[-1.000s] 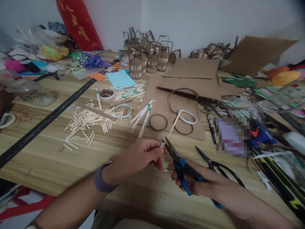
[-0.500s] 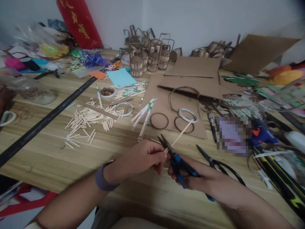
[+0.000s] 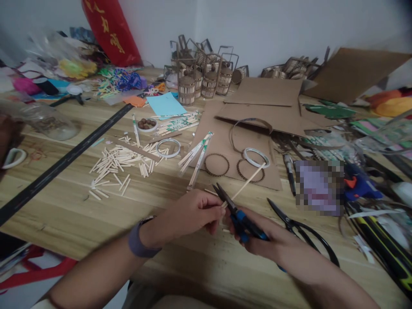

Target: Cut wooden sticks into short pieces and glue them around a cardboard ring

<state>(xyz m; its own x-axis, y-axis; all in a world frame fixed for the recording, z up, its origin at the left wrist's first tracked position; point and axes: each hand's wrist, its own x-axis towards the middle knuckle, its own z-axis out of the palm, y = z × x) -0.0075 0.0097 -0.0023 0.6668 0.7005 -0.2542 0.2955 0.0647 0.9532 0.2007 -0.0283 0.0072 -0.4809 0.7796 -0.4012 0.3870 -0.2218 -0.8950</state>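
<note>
My left hand (image 3: 202, 210) is closed, pinching a pale wooden chopstick (image 3: 247, 183) near its lower end. The chopstick slants up to the right, its far end over a white ring (image 3: 256, 158). My right hand (image 3: 257, 236) grips pliers (image 3: 240, 216) with dark jaws and blue-black handles. The jaws lie across the chopstick just beside my left fingertips; whether they bite into it I cannot make out. Black-handled scissors (image 3: 302, 229) lie to the right of my right hand. Left of my hands is a heap of short cut sticks (image 3: 112, 163).
Paper-wrapped chopsticks (image 3: 198, 156) and brown twisted rings (image 3: 217, 165) lie ahead, partly on cardboard (image 3: 202, 124). Small woven baskets (image 3: 186, 90) stand against the wall. A long black strip (image 3: 64, 161) crosses the left. Another person's hand (image 3: 8, 131) shows at the left edge.
The plier handles have come closer together in my right hand. My left hand stays almost in place on the chopstick. The view has shifted slightly.
</note>
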